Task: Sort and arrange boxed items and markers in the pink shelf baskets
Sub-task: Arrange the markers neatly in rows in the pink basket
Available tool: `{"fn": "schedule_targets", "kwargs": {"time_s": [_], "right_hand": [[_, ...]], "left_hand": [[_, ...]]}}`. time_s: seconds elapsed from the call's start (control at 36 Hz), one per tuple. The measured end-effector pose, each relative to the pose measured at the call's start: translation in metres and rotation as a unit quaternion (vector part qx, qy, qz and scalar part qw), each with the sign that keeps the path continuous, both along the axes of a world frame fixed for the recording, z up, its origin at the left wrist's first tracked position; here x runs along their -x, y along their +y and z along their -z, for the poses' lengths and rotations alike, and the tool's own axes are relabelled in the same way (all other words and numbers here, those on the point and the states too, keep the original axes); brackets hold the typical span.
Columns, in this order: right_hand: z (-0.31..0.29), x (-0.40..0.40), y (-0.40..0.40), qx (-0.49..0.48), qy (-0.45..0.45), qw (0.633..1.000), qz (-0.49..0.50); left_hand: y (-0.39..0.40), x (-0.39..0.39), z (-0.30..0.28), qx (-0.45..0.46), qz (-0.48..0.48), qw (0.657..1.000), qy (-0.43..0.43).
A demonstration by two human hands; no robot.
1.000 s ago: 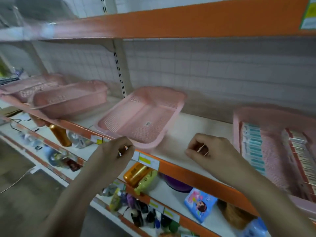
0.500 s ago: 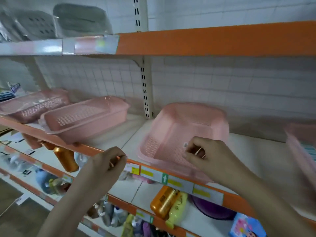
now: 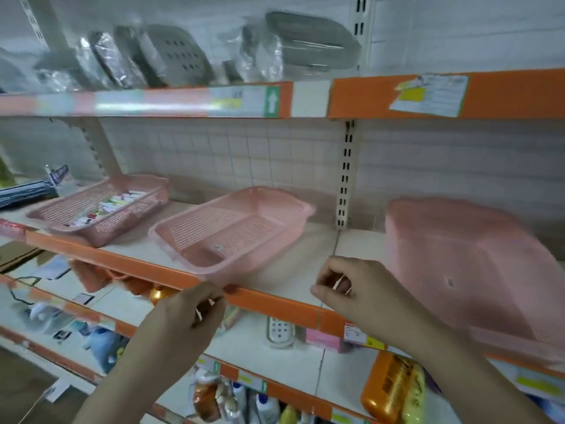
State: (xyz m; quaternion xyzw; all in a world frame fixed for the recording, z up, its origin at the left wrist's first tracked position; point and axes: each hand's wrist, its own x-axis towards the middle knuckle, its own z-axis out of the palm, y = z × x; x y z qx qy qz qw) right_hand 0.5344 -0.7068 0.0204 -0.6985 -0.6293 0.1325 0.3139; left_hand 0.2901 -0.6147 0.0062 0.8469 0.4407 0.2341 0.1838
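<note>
Nearest the camera, low in the frame, both hands are raised in front of the orange shelf edge (image 3: pixel 275 304). The left hand (image 3: pixel 183 316) at lower centre has its fingers curled in, seemingly pinching something thin and pale; what it is cannot be told. The right hand (image 3: pixel 351 289) at centre right is curled the same way, a pale sliver showing between its fingers.

Beyond them on the shelf, the empty pink basket (image 3: pixel 232 231) lies up and left of the right hand and just above the left hand, its long axis running from lower left toward upper right. The left hand is the nearer of the two, almost at its front rim. A second pink basket (image 3: pixel 477 270) fills the right of the frame, blurred, just beside the right hand. Farther off at upper left, a third pink basket (image 3: pixel 101 206) holds small packaged items (image 3: pixel 107 206), too blurred to name.

Compared with half a second ago, the view has swung left: the basket that sat behind the right hand is now at the right edge, and both hands keep the same curled pose
</note>
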Motion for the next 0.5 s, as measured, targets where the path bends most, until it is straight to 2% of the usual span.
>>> {"fn": "schedule_targets", "kwargs": {"time_s": [0.14,0.39,0.5], "right_hand": [[-0.003,0.035,0.046,-0.009,-0.015,1.0,-0.011],[-0.01,0.102,0.14,-0.027,-0.006,0.998,-0.05],[-0.01,0.126,0.19,-0.051,-0.012,0.997,-0.052]], "left_hand": [[0.033,0.039,0.001,0.005,-0.022,0.999,-0.027],[0.114,0.101,0.002,-0.037,-0.056,0.998,0.021],[0.164,0.119,0.001,-0.048,-0.048,0.998,0.016]]}}
